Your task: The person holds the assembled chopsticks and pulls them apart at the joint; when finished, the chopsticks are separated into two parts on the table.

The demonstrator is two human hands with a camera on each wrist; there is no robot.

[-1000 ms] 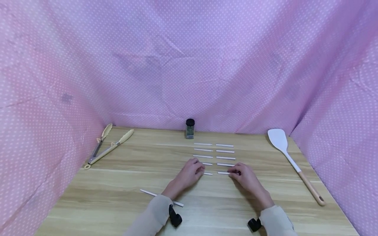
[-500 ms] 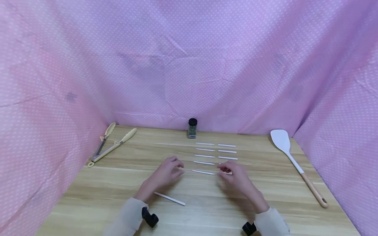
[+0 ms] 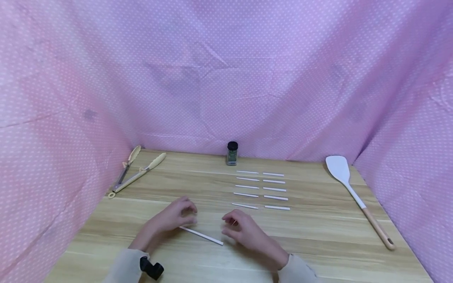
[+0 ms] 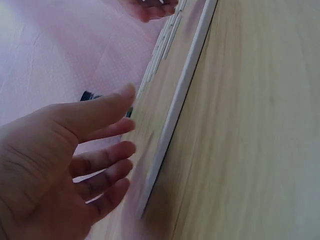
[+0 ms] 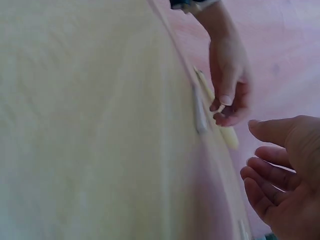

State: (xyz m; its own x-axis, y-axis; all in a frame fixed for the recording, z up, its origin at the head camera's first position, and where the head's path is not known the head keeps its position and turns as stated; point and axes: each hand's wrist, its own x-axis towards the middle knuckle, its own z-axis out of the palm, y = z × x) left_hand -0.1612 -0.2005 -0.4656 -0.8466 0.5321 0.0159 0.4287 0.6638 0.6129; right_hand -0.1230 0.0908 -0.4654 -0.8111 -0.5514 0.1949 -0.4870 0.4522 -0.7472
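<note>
A single thin white stick (image 3: 201, 235) lies slanted on the wooden table, apart from the others. Close to its left end is my left hand (image 3: 175, 214), fingers loosely bent with nothing between them; in the left wrist view the stick (image 4: 180, 95) runs past the fingertips. My right hand (image 3: 245, 231) hovers near the stick's right end, thumb and fingers apart and holding nothing, as the right wrist view also shows. Beyond the hands, several short white sticks lie in two columns, a left column (image 3: 246, 187) and a right column (image 3: 275, 189).
Tongs (image 3: 136, 175) lie spread at the back left of the table. A small dark-capped jar (image 3: 232, 153) stands at the back. To the right lies a white spatula (image 3: 345, 177) with a wooden handle. Pink dotted cloth (image 3: 226, 78) hangs around the table.
My left hand has moved left and back from the columns toward the slanted stick. My right hand has let go of the nearest right-column stick and come left and nearer.
</note>
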